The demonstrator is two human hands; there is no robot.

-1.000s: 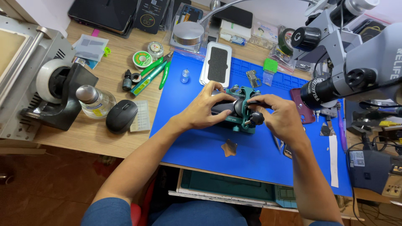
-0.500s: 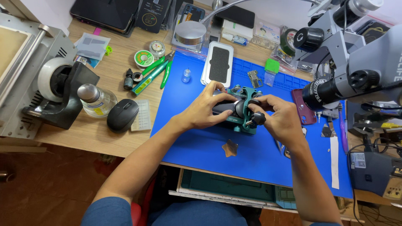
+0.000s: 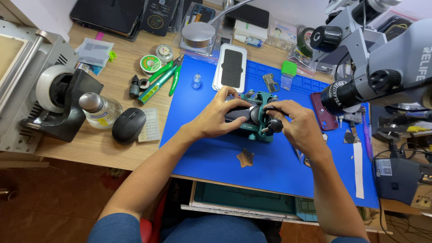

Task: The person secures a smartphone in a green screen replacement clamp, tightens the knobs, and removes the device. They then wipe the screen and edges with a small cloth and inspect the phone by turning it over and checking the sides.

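Note:
A teal metal clamp fixture [image 3: 257, 130] sits on the blue work mat [image 3: 216, 157] with a dark phone lying in it. My left hand [image 3: 216, 119] rests over the phone and the fixture's left side, fingers curled on it. On the fixture's right side, my right hand [image 3: 294, 126] pinches a black knob [image 3: 274, 126]. The phone is mostly hidden under both hands.
A microscope [image 3: 373, 67] overhangs the mat's right side. A white tray with a black foam pad [image 3: 230, 67] lies just behind the fixture. A black mouse [image 3: 128, 124], a glass bottle [image 3: 100, 109], green tweezers [image 3: 157, 78] and a tape dispenser [image 3: 58, 99] are on the wooden desk at left.
Both hands stay on the fixture with only small finger shifts; the view has barely moved.

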